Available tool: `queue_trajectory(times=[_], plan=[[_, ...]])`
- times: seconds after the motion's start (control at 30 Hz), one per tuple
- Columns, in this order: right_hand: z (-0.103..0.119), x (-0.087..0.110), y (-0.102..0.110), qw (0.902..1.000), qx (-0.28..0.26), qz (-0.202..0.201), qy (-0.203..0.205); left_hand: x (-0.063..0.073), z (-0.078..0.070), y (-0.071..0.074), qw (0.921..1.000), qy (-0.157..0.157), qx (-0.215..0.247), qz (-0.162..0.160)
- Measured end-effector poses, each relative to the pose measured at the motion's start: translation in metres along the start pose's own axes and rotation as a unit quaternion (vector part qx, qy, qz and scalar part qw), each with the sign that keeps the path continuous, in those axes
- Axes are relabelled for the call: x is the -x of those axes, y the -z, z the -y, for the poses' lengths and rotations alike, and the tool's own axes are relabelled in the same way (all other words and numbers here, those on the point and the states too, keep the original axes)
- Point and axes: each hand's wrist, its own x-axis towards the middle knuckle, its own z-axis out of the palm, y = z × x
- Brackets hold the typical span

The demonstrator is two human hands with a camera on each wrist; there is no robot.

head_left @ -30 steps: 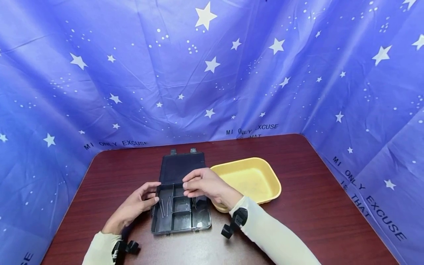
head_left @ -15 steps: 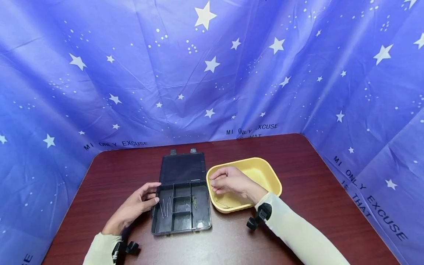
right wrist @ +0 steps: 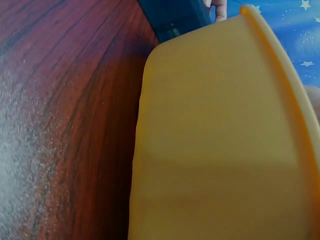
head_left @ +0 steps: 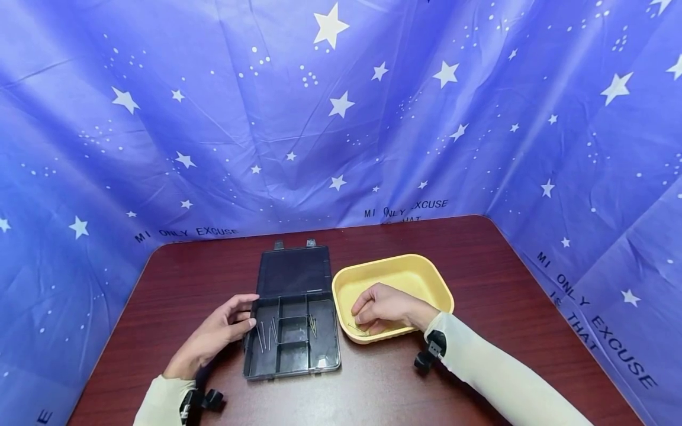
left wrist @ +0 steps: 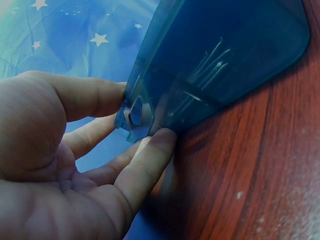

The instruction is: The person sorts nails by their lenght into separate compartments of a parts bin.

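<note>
A dark translucent compartment box (head_left: 293, 330) lies with its lid folded back on the table. My left hand (head_left: 224, 325) holds its left side, thumb and fingers at the edge; in the left wrist view they meet the box wall (left wrist: 240, 55). Several thin silver nails (head_left: 269, 334) lie in the long left compartment, and a few brassy ones (head_left: 312, 325) in the right one. To the right stands a yellow basin (head_left: 421, 263). My right hand (head_left: 391, 307) reaches into it with bent fingers, beside thin nails (head_left: 356, 329) on its floor. Whether they pinch one is hidden.
The basin's front wall (right wrist: 215, 125) fills most of the right wrist view and hides the right fingers. The opened lid (head_left: 295, 270) lies behind the compartments. A blue star-patterned cloth (head_left: 341, 148) hangs behind the reddish-brown table (head_left: 511, 319).
My right hand has moved from above the compartment box rightward over the yellow basin, then lower down into it. The left hand has stayed at the box's left side.
</note>
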Motion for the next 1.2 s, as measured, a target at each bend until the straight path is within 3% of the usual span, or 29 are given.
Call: queue_trajectory(times=[0.7, 0.87, 1.2], plan=[[-0.003, 0.0, 0.008, 0.997, -0.03, 0.068, -0.023, -0.001, 0.002, 0.002, 1.0, -0.008, -0.003, -0.002], [-0.002, 0.003, 0.01, 0.9949, -0.03, 0.095, -0.012, 0.0, 0.001, 0.001, 1.0, -0.005, -0.003, -0.001], [-0.001, 0.006, 0.014, 0.9886, 0.024, 0.146, 0.025, 0.0, -0.001, 0.001, 1.0, -0.002, -0.005, -0.002]])
